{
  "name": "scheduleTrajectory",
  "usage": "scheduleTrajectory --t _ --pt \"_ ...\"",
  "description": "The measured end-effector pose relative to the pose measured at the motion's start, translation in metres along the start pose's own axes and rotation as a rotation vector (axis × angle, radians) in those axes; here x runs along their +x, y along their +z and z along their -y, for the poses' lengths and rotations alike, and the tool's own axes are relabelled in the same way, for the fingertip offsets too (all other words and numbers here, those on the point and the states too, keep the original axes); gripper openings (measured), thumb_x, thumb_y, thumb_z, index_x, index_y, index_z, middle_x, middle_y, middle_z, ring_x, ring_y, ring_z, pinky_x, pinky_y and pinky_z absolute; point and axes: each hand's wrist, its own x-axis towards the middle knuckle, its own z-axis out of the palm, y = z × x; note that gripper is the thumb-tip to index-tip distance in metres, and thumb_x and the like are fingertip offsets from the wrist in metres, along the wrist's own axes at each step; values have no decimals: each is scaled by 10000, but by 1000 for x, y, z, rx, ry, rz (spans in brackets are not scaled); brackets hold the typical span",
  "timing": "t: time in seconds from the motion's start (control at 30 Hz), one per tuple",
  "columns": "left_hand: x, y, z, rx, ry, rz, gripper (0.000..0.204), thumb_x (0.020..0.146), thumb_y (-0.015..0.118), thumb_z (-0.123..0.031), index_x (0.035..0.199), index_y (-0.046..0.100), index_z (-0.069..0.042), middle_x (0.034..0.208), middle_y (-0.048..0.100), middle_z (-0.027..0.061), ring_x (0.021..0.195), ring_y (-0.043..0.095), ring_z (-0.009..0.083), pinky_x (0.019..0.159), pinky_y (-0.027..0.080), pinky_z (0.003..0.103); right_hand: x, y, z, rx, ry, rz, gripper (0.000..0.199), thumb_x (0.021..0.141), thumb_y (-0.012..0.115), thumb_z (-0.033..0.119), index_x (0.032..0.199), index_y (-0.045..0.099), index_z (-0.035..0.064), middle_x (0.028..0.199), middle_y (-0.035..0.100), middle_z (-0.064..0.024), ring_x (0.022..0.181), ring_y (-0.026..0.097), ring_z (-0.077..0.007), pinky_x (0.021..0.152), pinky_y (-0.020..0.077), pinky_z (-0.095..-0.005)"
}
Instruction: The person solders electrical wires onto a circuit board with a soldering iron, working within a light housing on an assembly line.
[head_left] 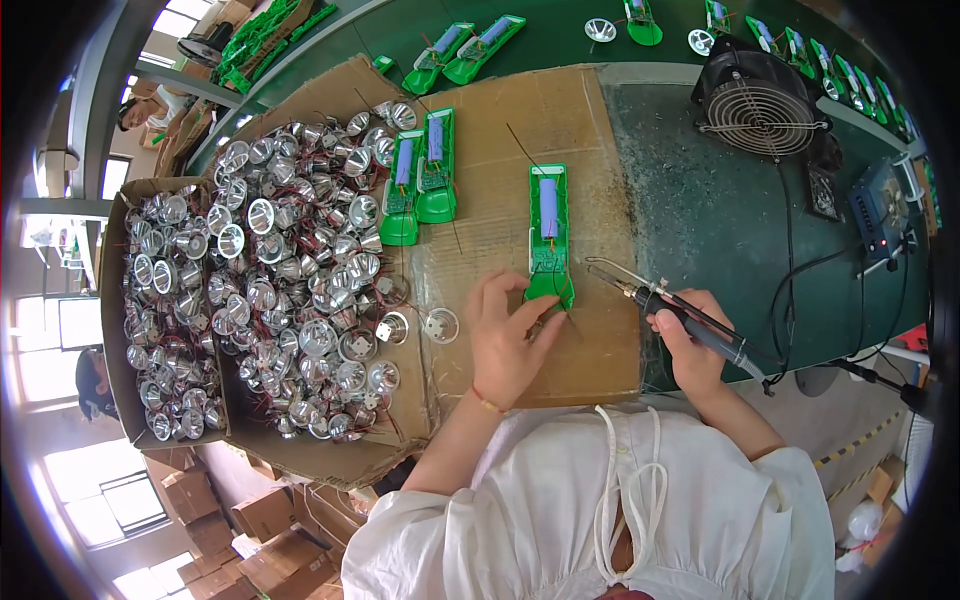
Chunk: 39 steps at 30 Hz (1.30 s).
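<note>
Left hand (506,343) loosely curled at the oblong green plastic casing (562,226) on brown cardboard (495,220), its hold unclear; right hand (695,362) wrapped round the black-and-grey soldering iron (702,333); a slip could scorch the casing.

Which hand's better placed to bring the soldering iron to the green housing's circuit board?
Right, I'd say: the right hand grips the soldering iron, its tip angled toward the green housing. The left hand is at the housing's near end, no tool visible in it.
</note>
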Motion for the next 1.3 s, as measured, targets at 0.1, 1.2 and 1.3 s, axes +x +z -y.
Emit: scheduleTrajectory --t 0.1,1.2,1.3 --pt "0 12 1 16 -33 -50 180 616 745 -91 777 665 -92 956 502 94 1003 471 334 834 397 436 0 2 0 5 -6 47 147 829 606 64 893 527 -41 813 581 -100 668 588 -126 608 490 -238" --pt "21 9 19 -269 -403 155 98 714 697 -143 706 669 -49 826 569 77 835 511 247 745 409 344 11 22 2 -25 -69 27 119 768 672 76 813 592 0 647 573 -21 540 487 -62 488 388 -215" --pt "21 9 18 -272 -409 147 92 710 696 -137 698 668 -50 815 570 74 830 512 246 746 409 345 12 21 2 -53 -64 67 120 772 672 77 805 585 2 620 564 -9 520 478 -51 474 382 -207"
